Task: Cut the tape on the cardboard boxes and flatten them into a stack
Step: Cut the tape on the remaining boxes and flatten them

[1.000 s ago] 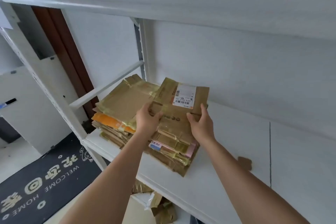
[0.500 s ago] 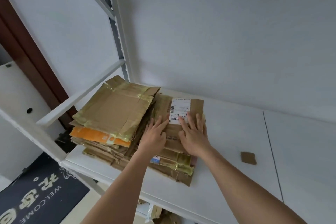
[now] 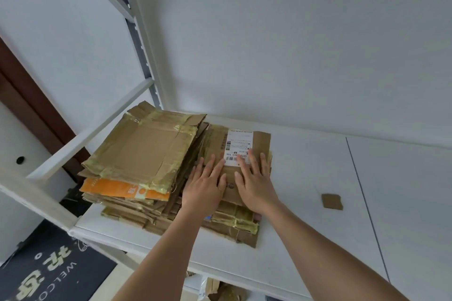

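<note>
A flattened brown box with a white shipping label (image 3: 238, 146) lies on top of the right-hand stack of flattened boxes (image 3: 232, 217) on the white shelf (image 3: 305, 203). My left hand (image 3: 204, 184) and my right hand (image 3: 254, 181) lie side by side, palms down, with straight fingers pressing on this top box. To the left rises a taller stack of flattened cardboard (image 3: 144, 151) with yellowish tape and an orange box (image 3: 117, 188) partway down.
A small scrap of cardboard (image 3: 332, 201) lies on the shelf to the right of my hands. White shelf posts and a diagonal brace (image 3: 90, 129) stand at the left. A dark doormat (image 3: 49, 269) lies on the floor below, and crumpled cardboard (image 3: 225, 291) shows under the shelf.
A second ago my hands gripped the labelled box by its near edge above the stack. Now it lies flat and both palms press down on it. The camera has tilted down and closer.
</note>
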Action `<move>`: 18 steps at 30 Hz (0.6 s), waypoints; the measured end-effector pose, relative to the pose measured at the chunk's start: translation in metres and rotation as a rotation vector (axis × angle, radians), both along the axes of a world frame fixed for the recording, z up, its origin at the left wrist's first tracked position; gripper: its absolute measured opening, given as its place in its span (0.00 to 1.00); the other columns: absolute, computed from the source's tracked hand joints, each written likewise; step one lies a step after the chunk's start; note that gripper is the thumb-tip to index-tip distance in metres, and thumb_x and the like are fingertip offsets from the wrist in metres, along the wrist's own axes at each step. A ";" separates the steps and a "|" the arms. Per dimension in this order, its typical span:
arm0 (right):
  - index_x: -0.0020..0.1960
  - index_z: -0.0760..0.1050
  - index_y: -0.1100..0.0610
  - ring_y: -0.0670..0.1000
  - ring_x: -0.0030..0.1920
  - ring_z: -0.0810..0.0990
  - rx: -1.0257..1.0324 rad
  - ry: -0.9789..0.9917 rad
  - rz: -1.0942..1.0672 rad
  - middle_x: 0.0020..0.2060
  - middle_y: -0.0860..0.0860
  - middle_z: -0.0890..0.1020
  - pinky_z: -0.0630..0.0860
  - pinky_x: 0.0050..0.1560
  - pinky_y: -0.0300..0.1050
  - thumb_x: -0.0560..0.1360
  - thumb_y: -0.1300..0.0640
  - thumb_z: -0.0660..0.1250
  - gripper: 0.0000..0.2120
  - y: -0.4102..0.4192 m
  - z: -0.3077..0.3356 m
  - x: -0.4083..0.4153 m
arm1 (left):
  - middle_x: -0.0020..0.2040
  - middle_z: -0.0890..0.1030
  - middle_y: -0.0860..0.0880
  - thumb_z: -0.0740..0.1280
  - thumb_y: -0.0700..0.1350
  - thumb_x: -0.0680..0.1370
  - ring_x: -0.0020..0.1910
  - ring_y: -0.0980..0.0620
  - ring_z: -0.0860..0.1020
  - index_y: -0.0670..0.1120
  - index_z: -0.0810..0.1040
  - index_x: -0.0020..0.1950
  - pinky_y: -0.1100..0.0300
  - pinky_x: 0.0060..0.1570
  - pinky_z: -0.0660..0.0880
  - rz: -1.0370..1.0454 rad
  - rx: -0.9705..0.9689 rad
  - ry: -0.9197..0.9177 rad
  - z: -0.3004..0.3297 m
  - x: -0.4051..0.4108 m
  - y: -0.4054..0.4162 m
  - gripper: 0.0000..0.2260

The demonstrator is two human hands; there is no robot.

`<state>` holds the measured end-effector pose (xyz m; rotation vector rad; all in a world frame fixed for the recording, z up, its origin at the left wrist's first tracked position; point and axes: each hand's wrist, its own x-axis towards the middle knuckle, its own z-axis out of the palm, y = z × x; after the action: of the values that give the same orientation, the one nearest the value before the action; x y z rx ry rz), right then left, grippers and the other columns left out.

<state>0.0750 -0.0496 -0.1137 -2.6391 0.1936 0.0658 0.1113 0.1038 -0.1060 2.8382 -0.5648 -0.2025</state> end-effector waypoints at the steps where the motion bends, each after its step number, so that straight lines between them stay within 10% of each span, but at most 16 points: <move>1: 0.80 0.41 0.43 0.54 0.77 0.29 -0.026 0.032 0.009 0.79 0.46 0.35 0.37 0.78 0.56 0.84 0.42 0.42 0.26 -0.001 0.004 0.000 | 0.80 0.40 0.54 0.41 0.57 0.84 0.78 0.51 0.35 0.58 0.42 0.80 0.54 0.75 0.36 -0.002 0.029 -0.005 0.004 -0.001 -0.001 0.24; 18: 0.80 0.40 0.41 0.57 0.79 0.35 -0.230 0.021 -0.245 0.79 0.50 0.37 0.37 0.74 0.67 0.84 0.41 0.44 0.27 -0.123 0.091 -0.181 | 0.81 0.45 0.50 0.47 0.52 0.85 0.80 0.52 0.43 0.54 0.48 0.81 0.52 0.77 0.40 -0.246 -0.099 -0.087 0.097 -0.116 -0.132 0.23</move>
<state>-0.1062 -0.1728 -0.0229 -2.8202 0.5605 -0.0127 -0.0043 -0.0282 -0.0088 2.6873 -0.9164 -0.0912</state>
